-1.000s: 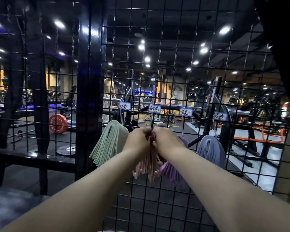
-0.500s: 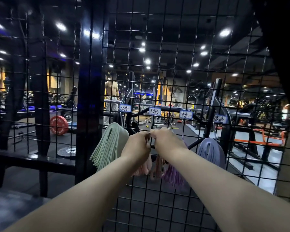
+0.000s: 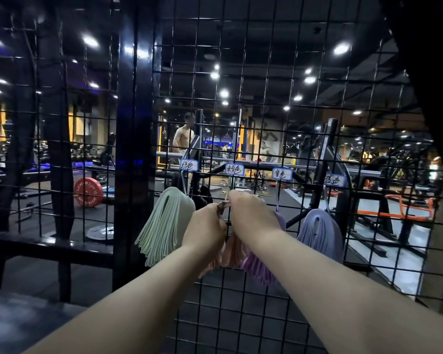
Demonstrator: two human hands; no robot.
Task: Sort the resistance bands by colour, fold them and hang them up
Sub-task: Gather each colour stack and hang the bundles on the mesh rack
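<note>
Head view: the fingers [image 3: 216, 212] of the left hand [image 3: 205, 231] are curled tight and pinch the top of a folded bundle of pink bands [image 3: 232, 254], a small loop of which shows between the two hands. The right hand [image 3: 251, 215] sits just to the right, touching the left. Its fingers are curled round the same top edge, but their tips are hidden behind the knuckles. Both hands are held up against a black wire grid [image 3: 266, 72], right under the second of four handwritten labels [image 3: 234, 169]. The pink bundle hangs down between and below the wrists, fanning out at its lower end.

Green bands [image 3: 164, 226] hang folded from a hook on the grid just left of the left hand, under the first label. Purple bands [image 3: 258, 267] hang just right of the pink ones, partly hidden by the right forearm, under the third label. Blue bands [image 3: 320, 233] hang farther right, under the fourth label.

A thick black post [image 3: 136, 149] stands at the grid's left edge. Far behind the mesh lies a dim gym floor, with a red weight plate [image 3: 88, 192] on the left and a person [image 3: 183, 139] standing in the far middle.
</note>
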